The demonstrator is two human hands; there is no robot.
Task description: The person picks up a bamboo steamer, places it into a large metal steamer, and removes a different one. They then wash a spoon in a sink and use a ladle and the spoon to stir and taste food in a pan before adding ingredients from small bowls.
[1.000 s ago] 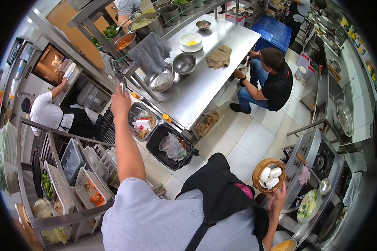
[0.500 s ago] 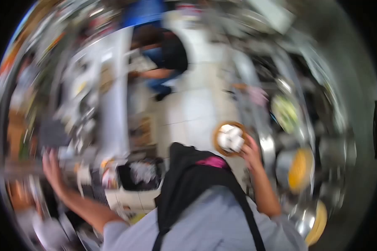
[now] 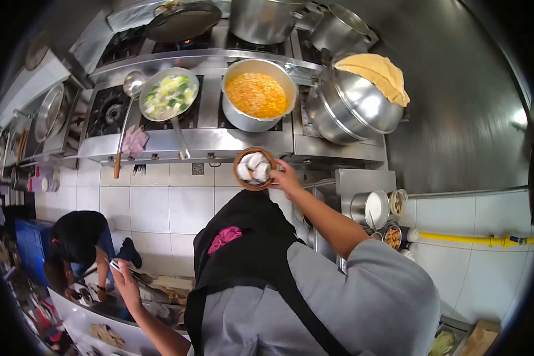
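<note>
Your right hand (image 3: 286,177) has its grip closed on the rim of the bamboo steamer (image 3: 253,168), keeping the buns level just off the stove (image 3: 207,139) edge, while your left hand (image 3: 121,273) pinches tongs (image 3: 111,265) behind you.

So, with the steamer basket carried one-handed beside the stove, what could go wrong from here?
1. The round bamboo steamer basket of white buns is gripped at its rim by the right hand alone; a tilt could spill the buns.
2. It sits close to the steel pot of orange soup and the pan's long handle, which a knock could upset.
3. The left hand trails behind holding something small, out of sight.
</note>
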